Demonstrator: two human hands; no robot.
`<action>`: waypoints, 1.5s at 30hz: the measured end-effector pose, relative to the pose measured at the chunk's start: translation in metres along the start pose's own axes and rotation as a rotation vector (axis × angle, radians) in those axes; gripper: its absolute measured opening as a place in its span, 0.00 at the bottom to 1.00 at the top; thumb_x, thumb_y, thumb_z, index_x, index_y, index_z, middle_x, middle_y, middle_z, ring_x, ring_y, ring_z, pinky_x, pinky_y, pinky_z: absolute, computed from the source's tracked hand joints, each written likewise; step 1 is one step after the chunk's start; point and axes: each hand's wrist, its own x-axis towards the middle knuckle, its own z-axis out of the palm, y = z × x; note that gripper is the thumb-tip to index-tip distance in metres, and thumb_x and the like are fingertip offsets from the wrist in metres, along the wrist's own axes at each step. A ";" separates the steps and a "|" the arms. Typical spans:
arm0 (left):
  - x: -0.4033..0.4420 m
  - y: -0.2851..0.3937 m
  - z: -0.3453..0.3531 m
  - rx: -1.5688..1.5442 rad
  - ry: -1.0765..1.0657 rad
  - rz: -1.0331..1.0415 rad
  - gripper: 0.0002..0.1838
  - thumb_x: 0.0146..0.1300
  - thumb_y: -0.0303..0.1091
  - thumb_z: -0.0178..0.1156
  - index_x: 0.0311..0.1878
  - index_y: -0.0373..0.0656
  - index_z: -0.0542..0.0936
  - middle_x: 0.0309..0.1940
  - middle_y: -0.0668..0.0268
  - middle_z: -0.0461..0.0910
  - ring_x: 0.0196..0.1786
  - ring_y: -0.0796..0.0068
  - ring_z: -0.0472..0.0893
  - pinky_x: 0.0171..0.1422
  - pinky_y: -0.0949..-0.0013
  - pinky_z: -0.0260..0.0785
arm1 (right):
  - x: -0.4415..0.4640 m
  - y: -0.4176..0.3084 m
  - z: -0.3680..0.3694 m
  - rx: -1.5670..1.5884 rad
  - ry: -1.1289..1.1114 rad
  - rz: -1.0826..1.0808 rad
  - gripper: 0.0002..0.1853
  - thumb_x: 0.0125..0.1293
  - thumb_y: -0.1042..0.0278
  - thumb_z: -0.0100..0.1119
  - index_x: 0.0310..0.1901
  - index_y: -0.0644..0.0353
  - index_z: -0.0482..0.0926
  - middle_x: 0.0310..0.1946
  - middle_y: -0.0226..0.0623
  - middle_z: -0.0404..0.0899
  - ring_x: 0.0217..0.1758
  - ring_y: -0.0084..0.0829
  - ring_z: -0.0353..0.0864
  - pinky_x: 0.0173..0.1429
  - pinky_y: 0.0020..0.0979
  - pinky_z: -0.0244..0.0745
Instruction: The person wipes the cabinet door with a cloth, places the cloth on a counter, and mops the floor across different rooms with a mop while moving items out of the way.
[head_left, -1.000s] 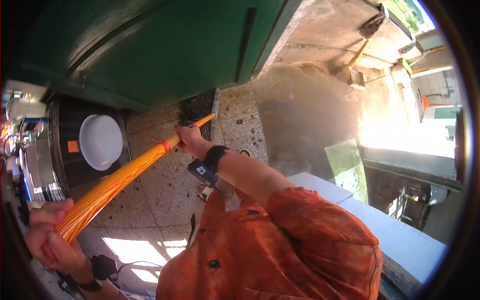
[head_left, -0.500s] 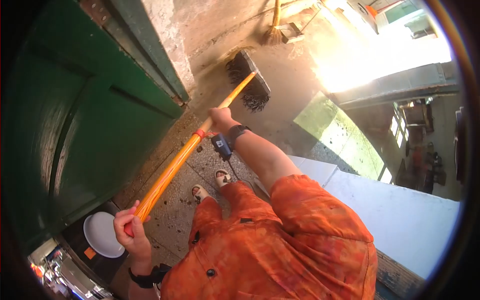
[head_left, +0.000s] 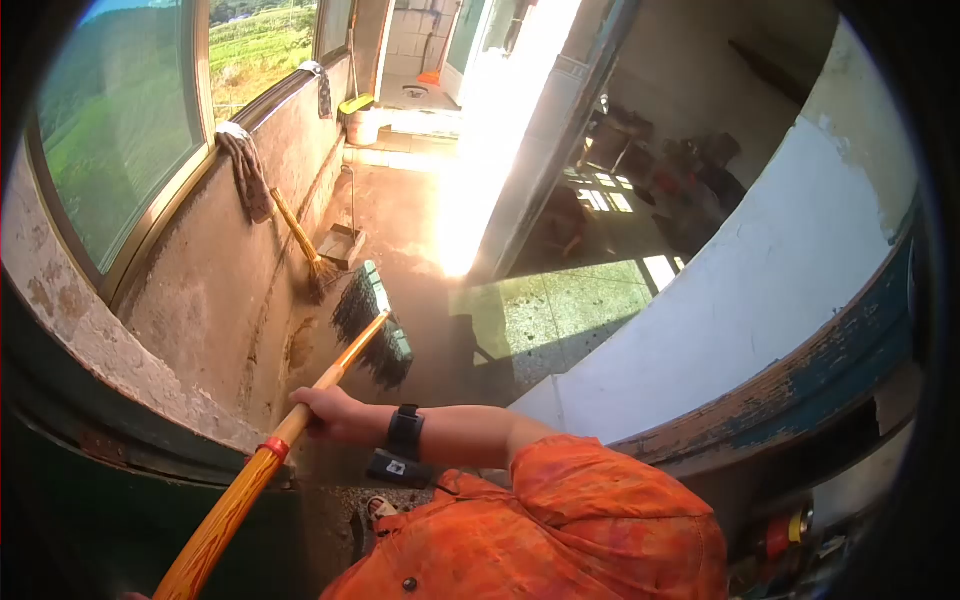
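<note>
My right hand [head_left: 328, 410] is closed around the wooden handle of a push broom [head_left: 350, 352], forward of the red band. Its wide head with dark bristles [head_left: 375, 325] is tilted at the floor ahead. The handle runs back toward the bottom left corner and out of view. Of my left hand [head_left: 135, 596] only a sliver shows at the bottom edge beside the handle, its fingers hidden. A black band and a small dark device are at my right wrist.
A straw broom [head_left: 305, 240] leans on the left wall near a long-handled dustpan [head_left: 342, 246]. Cloths hang from the window ledge. A white ledge [head_left: 700, 290] with a worn wooden edge borders the right. A bucket [head_left: 362, 125] stands farther along the passage.
My view has swung up and forward, showing the window and passage. The broom, still in my right hand, now appears lower and farther left. My left hand has almost left the view.
</note>
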 end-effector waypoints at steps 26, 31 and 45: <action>-0.149 -0.346 0.351 -0.523 -1.098 -1.160 0.10 0.49 0.33 0.63 0.28 0.45 0.69 0.34 0.66 0.70 0.51 0.66 0.67 0.61 0.59 0.54 | 0.096 -0.149 -0.481 0.175 0.978 -0.180 0.10 0.51 0.62 0.55 0.23 0.60 0.70 0.15 0.31 0.70 0.12 0.24 0.66 0.14 0.25 0.58; -0.162 -0.369 0.389 -0.486 -1.444 -1.212 0.09 0.47 0.28 0.64 0.26 0.43 0.71 0.34 0.66 0.71 0.50 0.67 0.68 0.57 0.61 0.57 | 0.114 -0.103 -0.484 0.385 0.894 0.065 0.09 0.53 0.61 0.52 0.24 0.56 0.69 0.15 0.28 0.67 0.13 0.22 0.64 0.13 0.24 0.58; -0.004 -0.443 0.430 -0.339 -1.571 -0.916 0.16 0.43 0.38 0.67 0.20 0.46 0.68 0.22 0.69 0.69 0.34 0.71 0.69 0.48 0.62 0.60 | 0.219 -0.134 -0.335 0.791 0.487 -0.074 0.08 0.56 0.61 0.42 0.28 0.56 0.66 0.22 0.32 0.67 0.18 0.24 0.66 0.26 0.30 0.72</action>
